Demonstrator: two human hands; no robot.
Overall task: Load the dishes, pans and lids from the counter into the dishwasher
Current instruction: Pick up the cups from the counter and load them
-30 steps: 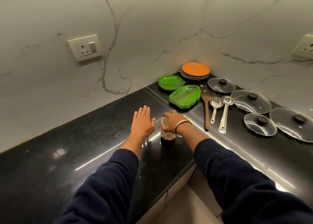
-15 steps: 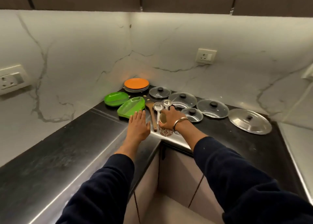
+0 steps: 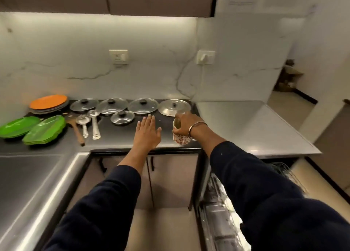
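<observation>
- I saw the dark worktop (image 3: 117, 140) carrying the dishes along the marble wall, with the dishwasher rack (image 3: 223, 203) pulled out low on the right; what lay in its wire baskets was too blurred for me to tell.
- A steel lid (image 3: 171, 108) sat at the right end of a row of three glass lids (image 3: 111, 105), with a smaller glass lid (image 3: 122, 117) just in front.
- Two stacks of green plates (image 3: 43, 130) lay at the left, and an orange plate (image 3: 48, 101) topped a grey stack behind them.
- A wooden spatula (image 3: 75, 129) and two steel ladles (image 3: 94, 125) lay between plates and lids.
- My right hand (image 3: 186, 124) gripped a white mug (image 3: 180, 137) with red flowers, upright near the worktop's front edge.
- My left hand (image 3: 147, 133) hovered flat, fingers straight, holding nothing, just beside the mug.
</observation>
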